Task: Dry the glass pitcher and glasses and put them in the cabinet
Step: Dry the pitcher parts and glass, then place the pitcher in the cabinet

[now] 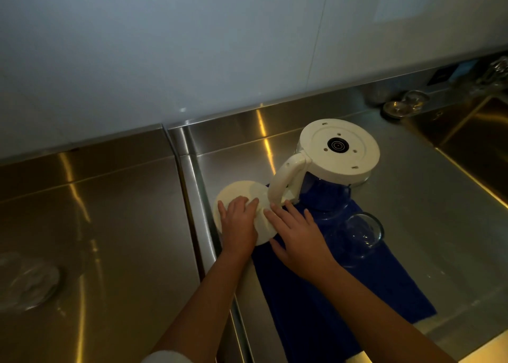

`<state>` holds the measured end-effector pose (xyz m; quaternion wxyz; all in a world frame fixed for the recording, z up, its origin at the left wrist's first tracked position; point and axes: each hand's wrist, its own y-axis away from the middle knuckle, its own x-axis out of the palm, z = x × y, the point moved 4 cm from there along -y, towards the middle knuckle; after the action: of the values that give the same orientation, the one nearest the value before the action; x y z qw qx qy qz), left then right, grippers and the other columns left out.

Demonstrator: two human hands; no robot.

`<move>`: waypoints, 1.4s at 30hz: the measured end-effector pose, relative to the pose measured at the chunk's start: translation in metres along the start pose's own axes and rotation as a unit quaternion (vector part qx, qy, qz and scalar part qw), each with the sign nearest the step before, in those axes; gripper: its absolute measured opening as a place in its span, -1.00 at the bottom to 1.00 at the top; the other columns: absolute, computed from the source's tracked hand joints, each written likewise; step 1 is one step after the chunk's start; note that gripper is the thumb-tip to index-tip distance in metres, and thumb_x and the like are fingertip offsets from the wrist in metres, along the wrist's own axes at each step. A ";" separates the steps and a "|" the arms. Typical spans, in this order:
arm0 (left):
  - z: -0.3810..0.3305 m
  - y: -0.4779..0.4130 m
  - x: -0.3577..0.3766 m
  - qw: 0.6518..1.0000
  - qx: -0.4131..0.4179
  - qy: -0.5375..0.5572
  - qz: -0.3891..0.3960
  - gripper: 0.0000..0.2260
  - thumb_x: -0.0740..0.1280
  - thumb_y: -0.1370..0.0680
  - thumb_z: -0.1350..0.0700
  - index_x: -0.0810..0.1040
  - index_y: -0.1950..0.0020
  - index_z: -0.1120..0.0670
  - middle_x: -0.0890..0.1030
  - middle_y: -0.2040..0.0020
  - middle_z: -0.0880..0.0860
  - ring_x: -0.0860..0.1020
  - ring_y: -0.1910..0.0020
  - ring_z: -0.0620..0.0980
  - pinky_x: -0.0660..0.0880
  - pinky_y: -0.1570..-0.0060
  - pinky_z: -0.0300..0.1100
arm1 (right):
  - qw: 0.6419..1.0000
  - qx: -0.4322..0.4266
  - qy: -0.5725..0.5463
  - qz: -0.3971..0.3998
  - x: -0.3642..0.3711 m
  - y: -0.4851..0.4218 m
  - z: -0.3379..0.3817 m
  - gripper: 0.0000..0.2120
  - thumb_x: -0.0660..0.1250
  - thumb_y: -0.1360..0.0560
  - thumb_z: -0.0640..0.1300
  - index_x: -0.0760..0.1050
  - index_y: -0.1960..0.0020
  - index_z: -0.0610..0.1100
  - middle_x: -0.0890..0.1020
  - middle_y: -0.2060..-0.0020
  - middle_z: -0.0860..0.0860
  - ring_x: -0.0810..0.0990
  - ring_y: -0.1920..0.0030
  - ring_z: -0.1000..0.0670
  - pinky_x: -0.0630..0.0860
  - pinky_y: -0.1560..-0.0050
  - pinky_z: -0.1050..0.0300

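A glass pitcher (324, 195) with a white base (339, 148) and white handle (286, 178) stands upside down on a blue towel (371, 277). Its round white lid (239, 192) lies flat at the towel's left corner. My left hand (239, 222) rests flat on the lid with straight fingers. My right hand (297, 233) lies open beside it, fingertips touching the lid's edge near the handle. A clear glass (362, 230) stands on the towel right of my right hand. Another clear glass (30, 283) sits blurred on the left counter.
The steel counter (123, 225) has a raised seam (192, 192) running front to back left of the lid. A sink basin (475, 145) opens at the far right, with small metal lids (404, 105) and glassware (494, 71) behind it. A white wall (192, 46) backs the counter.
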<state>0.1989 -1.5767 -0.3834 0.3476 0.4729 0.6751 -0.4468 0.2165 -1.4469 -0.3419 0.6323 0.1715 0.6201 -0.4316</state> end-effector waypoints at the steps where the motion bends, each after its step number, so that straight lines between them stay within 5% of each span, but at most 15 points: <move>1: 0.001 0.003 -0.003 1.000 0.000 -0.005 -0.001 -0.50 0.54 -0.11 0.38 0.62 -0.03 0.18 0.62 0.07 0.20 0.59 0.02 0.21 0.17 -0.17 0.34 | 1.000 -0.001 -0.001 0.001 -0.001 0.001 0.002 -0.39 0.56 -0.21 -0.14 0.49 -0.23 -0.14 0.57 -0.18 -0.11 0.53 -0.19 -0.21 0.48 -0.01 -0.28; 14: 0.012 0.075 -0.059 0.996 -0.050 -0.050 -0.057 -0.46 0.56 -0.17 0.31 0.58 -0.13 0.12 0.60 -0.08 0.18 0.51 -0.17 0.25 0.16 -0.20 0.37 | 0.998 -0.050 -0.028 0.039 -0.010 0.026 0.050 -0.40 0.55 -0.25 -0.10 0.48 -0.25 -0.14 0.56 -0.19 -0.12 0.51 -0.21 -0.23 0.43 -0.05 -0.31; 19: 0.028 0.122 -0.080 0.992 -0.118 -0.032 -0.028 -0.49 0.44 -0.38 0.26 0.45 -0.32 0.07 0.44 -0.32 0.15 0.25 -0.41 0.19 -0.18 -0.33 0.17 | 0.991 -0.082 -0.057 0.086 -0.003 0.040 0.081 -0.39 0.52 -0.29 -0.09 0.44 -0.29 -0.15 0.53 -0.23 -0.14 0.47 -0.25 -0.25 0.38 -0.09 -0.35; 25: 0.048 0.171 -0.100 0.989 -0.131 -0.060 -0.044 -0.43 0.53 -0.14 0.39 0.59 -0.12 0.15 0.60 -0.07 0.23 0.50 -0.17 0.32 0.23 -0.07 0.46 | 0.982 -0.125 -0.057 0.132 0.010 0.058 0.122 -0.38 0.49 -0.33 -0.06 0.38 -0.34 -0.13 0.47 -0.29 -0.14 0.41 -0.30 -0.25 0.29 -0.18 -0.33; 28: 0.057 0.193 -0.109 0.986 -0.142 -0.078 -0.049 -0.42 0.55 -0.10 0.39 0.61 -0.09 0.13 0.62 -0.03 0.21 0.54 -0.12 0.29 0.27 -0.01 0.46 | 0.972 -0.133 -0.088 0.171 0.015 0.065 0.141 -0.41 0.27 -0.51 -0.03 0.14 -0.47 -0.07 0.19 -0.47 -0.07 0.10 -0.47 -0.18 -0.01 -0.38 -0.23; 32: 0.071 0.220 -0.118 0.981 -0.164 -0.096 -0.042 -0.40 0.52 -0.04 0.42 0.62 -0.07 0.14 0.63 0.01 0.20 0.56 -0.08 0.27 0.30 0.05 0.47 | 0.965 -0.165 -0.071 0.189 0.024 0.075 0.165 -0.39 0.42 -0.38 -0.05 0.33 -0.37 -0.10 0.43 -0.33 -0.13 0.36 -0.34 -0.24 0.24 -0.24 -0.33; 36: 0.086 0.243 -0.127 0.976 -0.190 -0.099 -0.037 -0.46 0.42 -0.10 0.46 0.62 -0.04 0.14 0.63 0.03 0.20 0.57 -0.06 0.28 0.32 0.10 0.47 | 0.956 -0.173 -0.082 0.223 0.034 0.082 0.185 -0.44 0.16 -0.56 0.02 0.05 -0.50 -0.02 0.09 -0.50 -0.03 -0.04 -0.50 -0.12 -0.12 -0.42 -0.16; 42: 0.108 0.267 -0.128 0.970 -0.229 -0.073 -0.028 -0.46 0.39 -0.14 0.49 0.61 -0.08 0.15 0.62 0.01 0.21 0.56 -0.09 0.29 0.29 0.08 0.49 | 0.945 -0.184 -0.068 0.262 0.041 0.089 0.210 -0.42 0.13 -0.56 0.08 0.01 -0.50 0.01 0.05 -0.51 -0.01 -0.07 -0.50 -0.09 -0.12 -0.43 -0.15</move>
<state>0.4975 -1.6778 -0.3816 0.4825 0.3274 0.7455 -0.3229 0.4120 -1.5677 -0.3721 0.7841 0.1787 0.5776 -0.1400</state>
